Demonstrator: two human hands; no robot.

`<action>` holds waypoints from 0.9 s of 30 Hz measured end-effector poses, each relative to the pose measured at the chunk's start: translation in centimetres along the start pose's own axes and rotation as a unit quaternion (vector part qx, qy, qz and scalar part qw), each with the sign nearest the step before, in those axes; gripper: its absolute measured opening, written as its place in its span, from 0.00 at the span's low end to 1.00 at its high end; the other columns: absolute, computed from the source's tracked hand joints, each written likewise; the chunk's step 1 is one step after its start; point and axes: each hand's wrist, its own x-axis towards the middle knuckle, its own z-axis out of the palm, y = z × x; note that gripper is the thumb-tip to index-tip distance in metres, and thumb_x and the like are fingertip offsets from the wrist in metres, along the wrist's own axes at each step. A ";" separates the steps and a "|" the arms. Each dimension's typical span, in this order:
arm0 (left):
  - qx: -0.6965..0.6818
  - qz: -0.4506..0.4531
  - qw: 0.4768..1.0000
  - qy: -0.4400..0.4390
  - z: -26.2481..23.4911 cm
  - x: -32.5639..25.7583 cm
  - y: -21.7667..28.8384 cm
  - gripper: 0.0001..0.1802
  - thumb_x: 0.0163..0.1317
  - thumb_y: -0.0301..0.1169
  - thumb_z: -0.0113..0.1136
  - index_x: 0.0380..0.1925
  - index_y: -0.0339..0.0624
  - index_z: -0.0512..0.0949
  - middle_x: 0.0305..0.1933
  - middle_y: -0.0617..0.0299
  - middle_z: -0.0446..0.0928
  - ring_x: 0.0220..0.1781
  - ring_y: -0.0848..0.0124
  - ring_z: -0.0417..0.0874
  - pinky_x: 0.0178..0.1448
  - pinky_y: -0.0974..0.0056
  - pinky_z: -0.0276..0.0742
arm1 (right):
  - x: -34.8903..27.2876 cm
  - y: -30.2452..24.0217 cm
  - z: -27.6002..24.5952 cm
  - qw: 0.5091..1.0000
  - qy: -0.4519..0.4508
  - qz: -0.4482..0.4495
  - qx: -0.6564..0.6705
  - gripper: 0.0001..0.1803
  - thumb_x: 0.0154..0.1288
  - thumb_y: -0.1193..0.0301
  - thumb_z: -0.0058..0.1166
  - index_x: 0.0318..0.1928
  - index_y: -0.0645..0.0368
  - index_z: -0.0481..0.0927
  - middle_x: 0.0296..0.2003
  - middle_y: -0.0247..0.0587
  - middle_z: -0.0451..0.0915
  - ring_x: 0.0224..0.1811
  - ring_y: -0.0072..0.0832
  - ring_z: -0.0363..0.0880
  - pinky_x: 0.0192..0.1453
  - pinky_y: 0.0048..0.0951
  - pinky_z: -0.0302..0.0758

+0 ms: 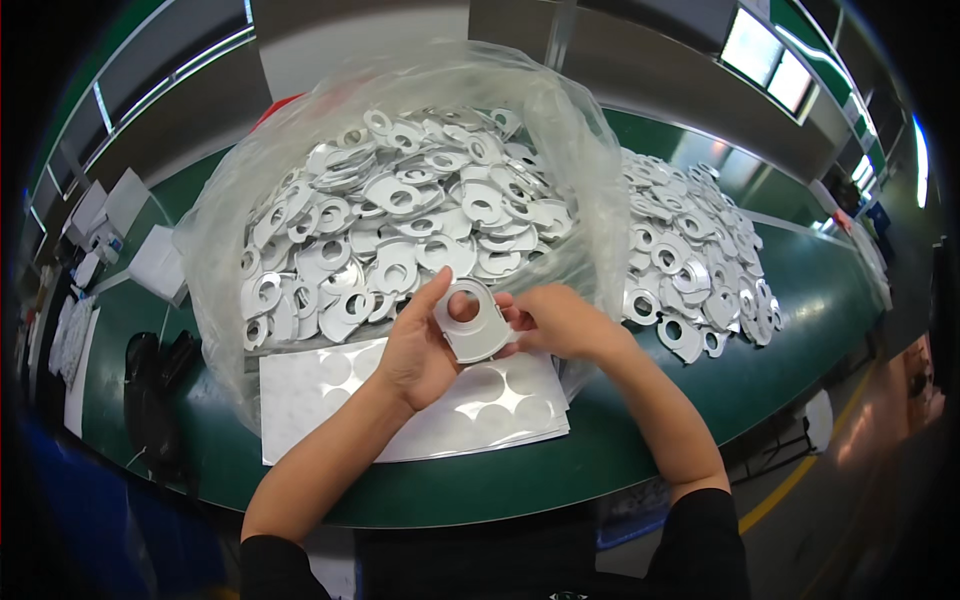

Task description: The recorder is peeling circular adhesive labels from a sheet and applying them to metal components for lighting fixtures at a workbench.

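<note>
- The metal part point(473, 345) I watched was in the air, above the far edge of the sticker sheets point(330, 400), tilted with its round hole toward the far left.
- The left hand point(420, 345) pinched it, thumb along its left rim and fingers beneath.
- The right hand point(555, 320) had its fingers curled at the part's right edge; I could not tell whether they pinched it or only touched it.
- To my mind, the likeliest trouble was a slip: the left hand held just one side, so a hard push from the right could twist the part loose onto the sheets.
- The sheets lay near the worktop's near edge, unweighted as far as I could see; a dragging forearm might shift or crease them.
- Beyond them, a clear plastic bag point(215, 250) stood around a heap of similar parts point(400, 200); a knock could, I judged, send some sliding forward.
- Right of the bag, a loose pile point(690, 260) spread over the green worktop point(800, 290); with no wall on its near side, it might scatter if bumped.
</note>
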 end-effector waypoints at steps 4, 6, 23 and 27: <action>0.013 -0.039 0.999 0.015 -1.6 1.4 -1.5 0.29 0.68 0.58 0.25 0.32 0.47 0.69 0.52 0.50 0.74 0.50 0.59 0.77 0.45 0.58 0.76 | 0.0 -0.9 -0.2 0.999 -0.019 -0.023 -0.044 0.12 0.44 0.71 0.62 0.29 0.65 0.76 0.26 0.49 0.78 0.32 0.46 0.78 0.37 0.40 0.73; 0.020 -0.039 0.998 0.044 -2.7 2.3 -3.0 0.29 0.70 0.56 0.22 0.34 0.47 0.68 0.51 0.51 0.74 0.48 0.60 0.78 0.42 0.61 0.74 | -0.3 -0.6 -0.4 0.998 -0.033 -0.022 -0.038 0.12 0.45 0.71 0.61 0.29 0.65 0.75 0.25 0.50 0.78 0.32 0.47 0.77 0.37 0.41 0.72; -0.058 0.018 0.998 0.000 -4.2 2.4 -4.3 0.28 0.70 0.53 0.22 0.38 0.46 0.69 0.50 0.43 0.72 0.58 0.54 0.69 0.59 0.52 0.66 | -3.0 -1.8 0.5 0.990 0.086 -0.055 -0.101 0.08 0.46 0.72 0.60 0.27 0.63 0.78 0.31 0.47 0.76 0.38 0.43 0.76 0.42 0.40 0.72; -0.054 0.022 0.998 -0.010 -4.0 2.4 -4.4 0.28 0.71 0.53 0.21 0.39 0.46 0.68 0.51 0.42 0.72 0.58 0.54 0.69 0.62 0.50 0.64 | -3.3 -2.8 1.2 0.983 0.092 -0.032 -0.157 0.10 0.46 0.71 0.63 0.30 0.61 0.78 0.33 0.45 0.75 0.40 0.41 0.75 0.42 0.40 0.73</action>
